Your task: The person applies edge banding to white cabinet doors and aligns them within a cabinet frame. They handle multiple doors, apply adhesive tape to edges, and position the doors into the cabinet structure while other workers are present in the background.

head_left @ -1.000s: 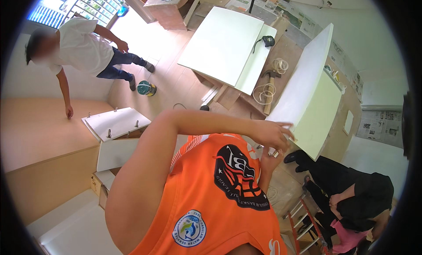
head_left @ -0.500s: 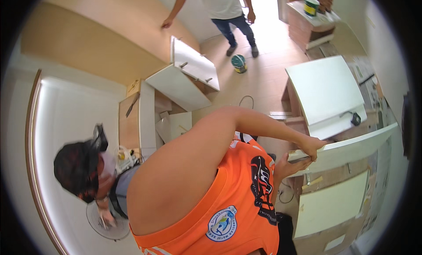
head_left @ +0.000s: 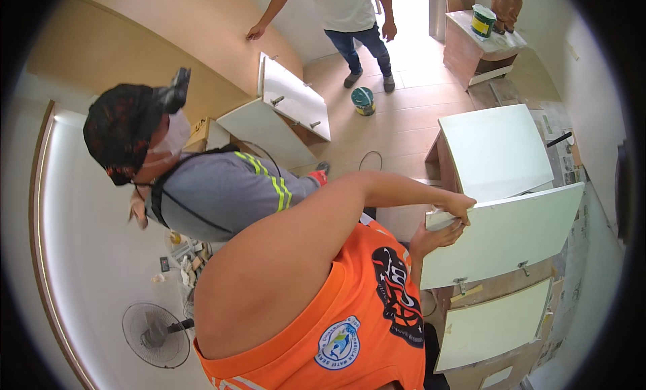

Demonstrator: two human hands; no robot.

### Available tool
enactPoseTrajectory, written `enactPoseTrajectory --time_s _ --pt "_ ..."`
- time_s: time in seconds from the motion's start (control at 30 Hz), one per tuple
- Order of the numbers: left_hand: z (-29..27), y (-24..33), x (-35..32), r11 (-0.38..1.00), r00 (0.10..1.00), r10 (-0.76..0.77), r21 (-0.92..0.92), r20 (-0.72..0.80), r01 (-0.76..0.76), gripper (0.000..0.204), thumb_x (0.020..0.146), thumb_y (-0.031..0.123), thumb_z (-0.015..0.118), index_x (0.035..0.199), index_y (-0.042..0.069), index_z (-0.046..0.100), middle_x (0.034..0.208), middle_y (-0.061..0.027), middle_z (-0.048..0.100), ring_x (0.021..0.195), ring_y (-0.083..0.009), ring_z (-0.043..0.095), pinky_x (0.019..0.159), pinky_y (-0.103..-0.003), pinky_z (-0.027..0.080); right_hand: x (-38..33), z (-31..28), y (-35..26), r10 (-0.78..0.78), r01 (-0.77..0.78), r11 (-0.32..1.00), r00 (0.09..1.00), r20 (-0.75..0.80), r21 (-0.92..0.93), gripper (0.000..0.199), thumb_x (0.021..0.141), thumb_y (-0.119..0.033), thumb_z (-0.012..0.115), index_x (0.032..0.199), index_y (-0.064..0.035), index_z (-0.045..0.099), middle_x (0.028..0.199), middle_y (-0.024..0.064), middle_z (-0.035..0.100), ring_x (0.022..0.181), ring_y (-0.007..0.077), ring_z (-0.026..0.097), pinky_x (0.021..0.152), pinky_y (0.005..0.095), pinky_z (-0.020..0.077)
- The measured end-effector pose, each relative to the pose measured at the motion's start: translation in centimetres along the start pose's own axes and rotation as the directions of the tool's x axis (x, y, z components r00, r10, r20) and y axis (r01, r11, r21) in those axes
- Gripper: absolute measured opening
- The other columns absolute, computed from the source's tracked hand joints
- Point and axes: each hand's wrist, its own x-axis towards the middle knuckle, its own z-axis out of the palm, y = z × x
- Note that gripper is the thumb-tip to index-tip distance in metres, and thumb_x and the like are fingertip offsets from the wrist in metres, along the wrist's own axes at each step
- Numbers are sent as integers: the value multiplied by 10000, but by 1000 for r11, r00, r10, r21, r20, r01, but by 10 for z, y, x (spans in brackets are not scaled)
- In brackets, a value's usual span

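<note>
I hold a white cabinet door (head_left: 505, 232) that leans on edge, its white face showing and two metal hinges (head_left: 460, 282) along its lower edge. My left hand (head_left: 460, 206) is closed over the upper corner. Just below, my right hand (head_left: 434, 238) grips the near side edge, its fingers round the board. Behind the door stands a cabinet box with a white top panel (head_left: 494, 151). Another pale panel (head_left: 494, 326) lies below the door on the work surface.
A co-worker in a grey shirt (head_left: 215, 195) stands close at my left. Farther off, a person in a white shirt (head_left: 340, 10) stands near a green pail (head_left: 363, 100). White panels with hinges (head_left: 296, 97) lean beside a wooden board. A fan (head_left: 155, 333) stands at lower left.
The door has turned from nearly edge-on to show its face and hinges, and both hands have shifted slightly left with it. The co-worker in grey has moved up and forward beside me.
</note>
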Motion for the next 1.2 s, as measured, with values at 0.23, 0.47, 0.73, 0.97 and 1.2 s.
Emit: enactPoseTrajectory --time_s 0.23,0.47,0.73,0.97,1.2 --pt "0 -16 14 993 1000 -5 116 9 4 658 779 363 806 1221 -49 546 1129 -254 640 1086 -368 626 899 -430 514 -7 7 -5 39 -36 994 999 29 -100 1058 756 -226 844 1575 -77 190 1589 255 205 1447 481 238 1122 666 237" --pt "-2 -15 11 992 997 -33 121 65 25 675 787 352 798 1269 -35 526 1149 -256 634 1104 -367 621 904 -437 510 -10 -6 -23 60 -46 985 995 80 -169 1062 757 -189 825 1576 -61 161 1588 261 195 1444 495 228 1121 655 239" --pt "-8 -17 -11 998 998 33 -50 57 -30 717 805 346 795 1343 -22 497 1202 -249 624 1107 -376 623 904 -450 513 -9 -24 -32 -21 32 981 998 60 -190 997 807 -302 783 1563 -30 192 1571 277 217 1436 478 262 1134 606 247" --pt "0 -70 -23 986 990 123 -120 71 -114 593 921 442 664 1307 9 544 1202 -220 634 1133 -373 607 932 -445 495 -19 -28 -20 -50 82 961 991 124 -265 935 842 -379 739 1545 -14 242 1551 281 262 1416 469 301 1131 581 290" --pt "-111 -130 -158 792 996 -49 -605 74 84 489 938 331 645 1342 66 563 1134 -104 712 935 -208 706 779 -358 560 -20 -35 -36 -65 96 882 994 84 -462 856 862 -371 713 1507 29 318 1522 253 344 1384 433 378 1122 530 360"
